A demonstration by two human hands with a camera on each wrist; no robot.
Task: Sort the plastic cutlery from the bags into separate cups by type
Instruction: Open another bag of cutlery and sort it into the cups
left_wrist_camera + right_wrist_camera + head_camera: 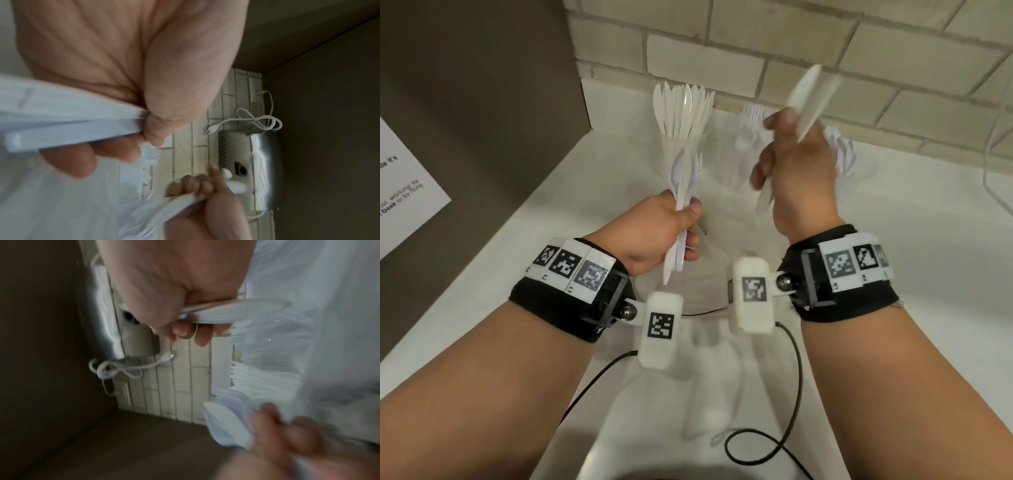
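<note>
Sorting looks well advanced: the clear plastic cup of white plastic knives stands filled on the white worktop, with fork and spoon cups right of it. The left hand grips a bunch of white cutlery before that cup; the right hand clutches two white knives, not yet dropped in.

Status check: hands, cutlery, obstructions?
Left hand grips cutlery bundle. Right hand holds knives over cups. Nothing obstructing.

Even, soft indoor light brightens the white surface in the head view, where wide-angle bending curves the tiled wall at the frame's top. Both wrist views are dimmer, heavily motion-blurred, with dark upper and lower corners.
</note>
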